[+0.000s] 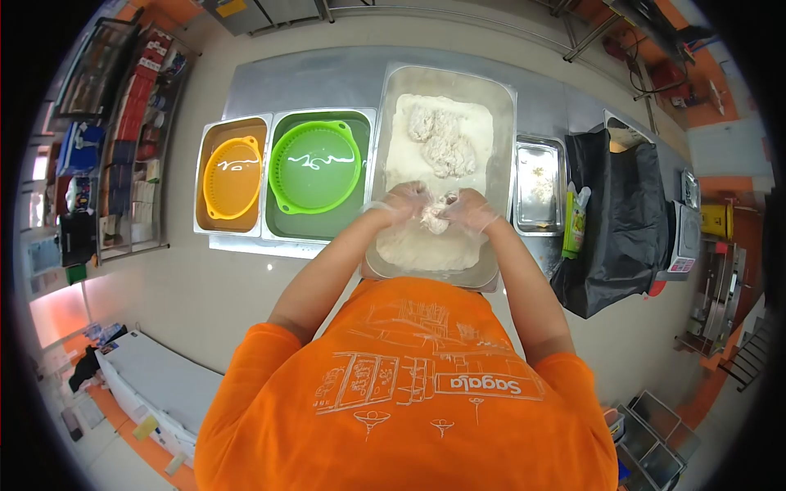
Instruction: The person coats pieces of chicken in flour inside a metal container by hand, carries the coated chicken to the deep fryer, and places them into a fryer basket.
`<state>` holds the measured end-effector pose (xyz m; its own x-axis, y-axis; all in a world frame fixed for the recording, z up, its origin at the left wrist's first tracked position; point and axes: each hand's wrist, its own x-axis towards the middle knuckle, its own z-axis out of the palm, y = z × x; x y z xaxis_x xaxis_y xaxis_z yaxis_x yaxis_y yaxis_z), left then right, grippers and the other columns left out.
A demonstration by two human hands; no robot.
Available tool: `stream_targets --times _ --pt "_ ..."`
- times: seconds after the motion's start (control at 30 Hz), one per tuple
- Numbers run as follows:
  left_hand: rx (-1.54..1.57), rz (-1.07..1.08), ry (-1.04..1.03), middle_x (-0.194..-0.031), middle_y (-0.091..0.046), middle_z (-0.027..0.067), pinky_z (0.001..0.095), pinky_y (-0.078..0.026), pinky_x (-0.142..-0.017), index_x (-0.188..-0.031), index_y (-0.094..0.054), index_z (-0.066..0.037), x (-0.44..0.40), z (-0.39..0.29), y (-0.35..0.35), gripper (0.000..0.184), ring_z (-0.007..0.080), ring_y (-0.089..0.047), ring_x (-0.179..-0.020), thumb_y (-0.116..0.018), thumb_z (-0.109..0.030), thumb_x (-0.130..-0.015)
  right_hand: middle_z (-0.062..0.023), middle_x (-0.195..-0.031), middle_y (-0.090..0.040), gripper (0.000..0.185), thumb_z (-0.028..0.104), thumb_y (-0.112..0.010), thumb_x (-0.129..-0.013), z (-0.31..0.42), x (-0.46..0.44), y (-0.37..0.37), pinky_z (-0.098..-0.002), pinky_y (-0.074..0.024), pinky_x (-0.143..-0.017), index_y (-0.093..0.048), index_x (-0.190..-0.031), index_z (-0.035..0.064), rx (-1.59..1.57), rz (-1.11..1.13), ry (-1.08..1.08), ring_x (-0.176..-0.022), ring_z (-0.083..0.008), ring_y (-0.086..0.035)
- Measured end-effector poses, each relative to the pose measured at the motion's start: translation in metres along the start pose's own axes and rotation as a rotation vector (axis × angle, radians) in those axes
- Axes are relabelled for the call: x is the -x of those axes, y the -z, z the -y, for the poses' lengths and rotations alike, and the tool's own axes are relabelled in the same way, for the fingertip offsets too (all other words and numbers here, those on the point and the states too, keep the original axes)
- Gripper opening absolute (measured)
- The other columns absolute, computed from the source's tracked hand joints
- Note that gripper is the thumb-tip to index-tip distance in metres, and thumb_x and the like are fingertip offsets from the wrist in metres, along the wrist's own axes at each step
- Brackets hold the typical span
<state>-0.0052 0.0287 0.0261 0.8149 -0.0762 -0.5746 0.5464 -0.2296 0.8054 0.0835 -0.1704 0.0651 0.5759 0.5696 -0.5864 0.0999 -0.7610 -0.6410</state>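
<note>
An orange shirt (417, 385) sits behind the left hand (405, 202) and right hand (472, 211), which pinch a partly hidden floury piece (435, 219), its long axis running roughly shirtward

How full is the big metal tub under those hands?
Partly full: the tub holds pale powder with coated pieces on it, while its bare walls show around them. The powder's depth I cannot tell.
</note>
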Motion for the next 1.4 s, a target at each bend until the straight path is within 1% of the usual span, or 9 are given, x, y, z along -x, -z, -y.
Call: stream_targets --times 0.1,0.2,0.5,0.6,0.77,0.9,1.0,1.1,1.4 --pt "0.496 -0.471 0.071 -0.114 -0.070 0.0221 0.0488 -0.051 -0.091 -0.123 -0.062 -0.001 -0.037 0.032 -0.029 0.050 0.0408 -0.066 -0.106 -0.053 -0.045 -0.101 -0.0235 -0.084 -0.072 0.039 0.031 -0.080 -0.075 -0.012 -0.016 -0.007 -0.0408 -0.0552 -0.075 -0.071 -0.083 -0.0060 0.064 -0.173 -0.078 -0.079 -0.0339 -0.070" --pt "0.062 -0.705 0.245 -0.121 -0.066 0.0250 0.0509 -0.048 -0.097 -0.128 -0.058 -0.001 -0.055 0.038 -0.052 0.061 0.0429 -0.062 -0.115 -0.044 -0.055 -0.102 -0.0262 -0.084 -0.071 0.037 0.031 -0.080 -0.074 0.002 -0.020 -0.025 -0.0430 -0.0560 -0.076 -0.071 -0.080 -0.0047 0.126 -0.327 -0.091 -0.082 -0.0377 -0.071" --pt "0.192 -0.397 0.341 -0.133 -0.058 0.0312 0.0507 -0.040 -0.109 -0.129 -0.060 0.001 -0.027 0.005 -0.030 0.076 0.0457 -0.055 -0.126 -0.032 -0.064 -0.102 -0.0309 -0.093 -0.070 0.045 0.031 -0.079 -0.075 0.036 -0.027 -0.031 -0.0432 -0.0566 -0.078 -0.069 -0.088 -0.0098 0.145 -0.360 -0.081 -0.088 -0.0407 -0.071" --pt "0.120 -0.367 0.365 -0.150 -0.046 0.0267 0.0446 -0.030 -0.117 -0.153 -0.040 -0.004 -0.021 0.012 -0.016 0.096 0.0405 -0.040 -0.142 -0.029 -0.078 -0.093 -0.0301 -0.092 -0.070 0.046 0.030 -0.078 -0.078 0.017 -0.052 -0.016 -0.0430 -0.0565 -0.076 -0.068 -0.094 -0.0108 0.112 -0.123 0.028 -0.086 -0.0395 -0.071" --pt "-0.053 -0.600 0.102 -0.140 -0.055 0.0276 0.0456 -0.039 -0.110 -0.143 -0.048 0.001 -0.005 0.037 -0.012 0.080 0.0418 -0.051 -0.132 -0.044 -0.064 -0.098 -0.0264 -0.093 -0.071 0.044 0.032 -0.076 -0.081 0.010 -0.099 0.016 -0.0430 -0.0557 -0.079 -0.069 -0.103 -0.0062 -0.140 -0.020 0.070 -0.089 -0.0375 -0.071" --pt "-0.066 -0.374 -0.083 -0.127 -0.059 0.0293 0.0465 -0.043 -0.105 -0.133 -0.049 0.005 0.070 -0.011 -0.001 0.056 0.0444 -0.055 -0.123 -0.052 -0.040 -0.101 -0.0235 -0.102 -0.072 0.033 0.029 -0.071 -0.084 0.040 -0.164 0.027 -0.0447 -0.0560 -0.086 -0.071 -0.102 0.0004 0.552 -0.582 0.182 -0.095 -0.0370 -0.071" --pt "0.092 -0.410 -0.297 -0.117 -0.066 0.0143 0.0371 -0.051 -0.093 -0.127 -0.054 0.000 0.069 0.018 0.007 0.041 0.0256 -0.066 -0.106 -0.061 -0.030 -0.101 -0.0206 -0.097 -0.072 0.026 0.023 -0.067 -0.087 0.048 -0.193 0.002 -0.0453 -0.0578 -0.082 -0.072 -0.100 0.0022 0.716 -0.576 0.172 -0.092 -0.0363 -0.072" --pt "0.753 -0.352 -0.326 -0.116 -0.065 0.0125 0.0344 -0.054 -0.088 -0.122 -0.056 -0.004 0.076 0.031 0.012 0.030 0.0206 -0.067 -0.102 -0.061 -0.024 -0.101 -0.0167 -0.089 -0.072 0.017 0.017 -0.064 -0.087 0.047 -0.203 -0.014 -0.0437 -0.0599 -0.072 -0.072 -0.094 0.0036 0.844 -0.633 0.180 -0.084 -0.0327 -0.074" --pt "0.902 -0.352 -0.412 -0.114 -0.064 0.0116 0.0328 -0.057 -0.080 -0.119 -0.056 -0.004 0.076 0.057 0.008 0.022 0.0206 -0.068 -0.093 -0.061 -0.016 -0.101 -0.0084 -0.073 -0.068 0.011 0.013 -0.061 -0.086 0.032 -0.241 -0.033 -0.0355 -0.0576 -0.054 -0.068 -0.079 0.0068 1.027 -0.917 0.233 -0.065 -0.0223 -0.072"
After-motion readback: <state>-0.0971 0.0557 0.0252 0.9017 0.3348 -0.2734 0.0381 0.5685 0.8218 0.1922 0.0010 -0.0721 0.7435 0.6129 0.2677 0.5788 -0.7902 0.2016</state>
